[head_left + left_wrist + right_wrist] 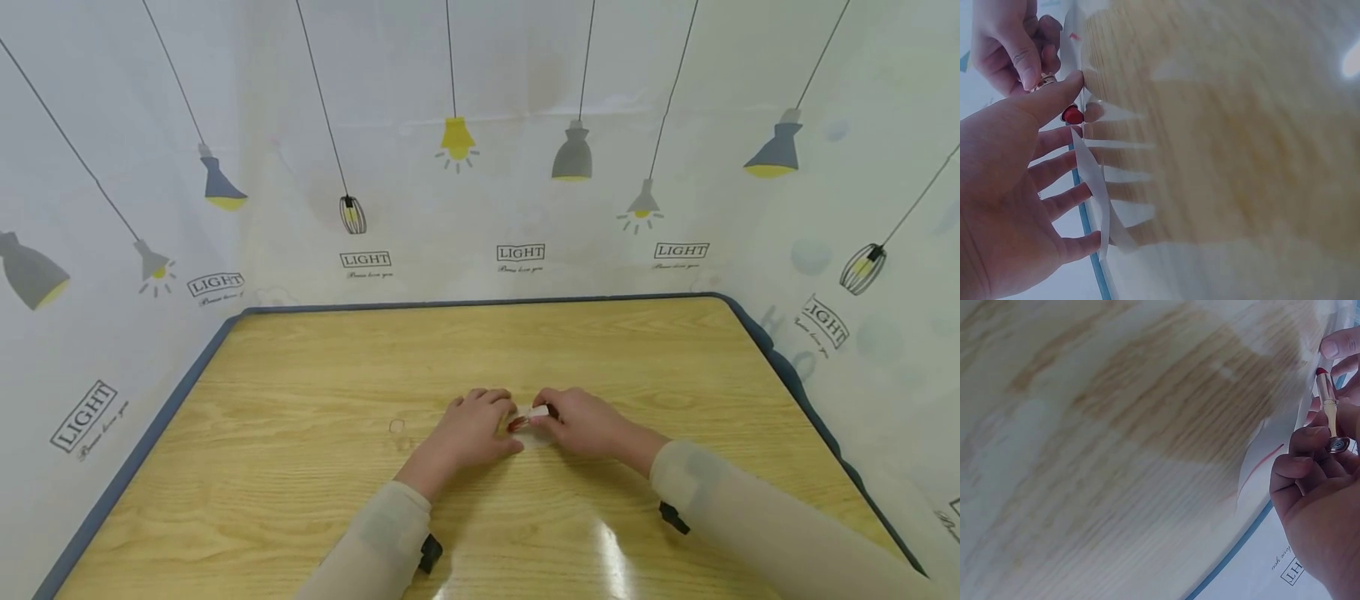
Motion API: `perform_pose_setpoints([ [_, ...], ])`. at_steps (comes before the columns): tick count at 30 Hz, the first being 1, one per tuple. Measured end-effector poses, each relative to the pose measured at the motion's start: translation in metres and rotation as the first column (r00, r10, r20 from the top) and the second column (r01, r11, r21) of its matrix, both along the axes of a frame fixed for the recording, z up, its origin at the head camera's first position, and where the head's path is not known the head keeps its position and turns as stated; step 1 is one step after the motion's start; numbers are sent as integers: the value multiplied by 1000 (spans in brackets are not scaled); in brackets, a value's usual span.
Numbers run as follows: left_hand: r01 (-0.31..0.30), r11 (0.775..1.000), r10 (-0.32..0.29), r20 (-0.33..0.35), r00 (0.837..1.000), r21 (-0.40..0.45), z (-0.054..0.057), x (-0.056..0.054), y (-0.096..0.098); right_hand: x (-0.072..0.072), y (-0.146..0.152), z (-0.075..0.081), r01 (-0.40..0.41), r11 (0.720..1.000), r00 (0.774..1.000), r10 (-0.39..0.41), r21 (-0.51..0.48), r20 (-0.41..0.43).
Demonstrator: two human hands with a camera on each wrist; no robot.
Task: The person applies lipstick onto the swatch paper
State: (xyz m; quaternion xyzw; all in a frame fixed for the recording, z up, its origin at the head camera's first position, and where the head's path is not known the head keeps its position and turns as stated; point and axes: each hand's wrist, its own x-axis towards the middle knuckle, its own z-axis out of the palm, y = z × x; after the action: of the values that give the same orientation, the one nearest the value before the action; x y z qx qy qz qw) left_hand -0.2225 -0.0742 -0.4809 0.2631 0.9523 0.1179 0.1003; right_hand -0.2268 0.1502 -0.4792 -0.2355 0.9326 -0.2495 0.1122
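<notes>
A lipstick (1327,394) with a red tip and a shiny, pale gold tube is pinched in my right hand (588,422). Its red tip (1072,115) points toward my left hand (476,427), near the thumb and index finger. A piece of white paper (1257,453) lies under the hands, bearing a red line (1264,464). In the left wrist view my left fingers are spread and fairly straight, touching the edge of the white paper (1092,172), which lifts a little from the table. In the head view the hands hide most of the paper.
The wood-grain table (337,367) has a blue edge (480,303) along its back and sides. Pale curtains (480,208) printed with lamps surround it. A faint ring mark (397,426) shows left of the hands.
</notes>
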Motion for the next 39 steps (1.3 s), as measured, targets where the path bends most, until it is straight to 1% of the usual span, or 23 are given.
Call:
perform_pose_setpoints([
  [6,-3,1000,3,1,1000,-7,4,0,1,0,1,2,6,1000,1000,-6,6,-7],
  [18,-8,1000,8,14,1000,1,5,1,2,0,8,6,6,999,1000,-5,33,-26],
  [28,-19,1000,20,27,999,-14,6,1,3,0,16,6,25,999,1000,-24,42,-20],
  [39,-32,999,33,34,999,-21,4,1,4,0,27,4,10,1000,1000,-10,18,-15],
])
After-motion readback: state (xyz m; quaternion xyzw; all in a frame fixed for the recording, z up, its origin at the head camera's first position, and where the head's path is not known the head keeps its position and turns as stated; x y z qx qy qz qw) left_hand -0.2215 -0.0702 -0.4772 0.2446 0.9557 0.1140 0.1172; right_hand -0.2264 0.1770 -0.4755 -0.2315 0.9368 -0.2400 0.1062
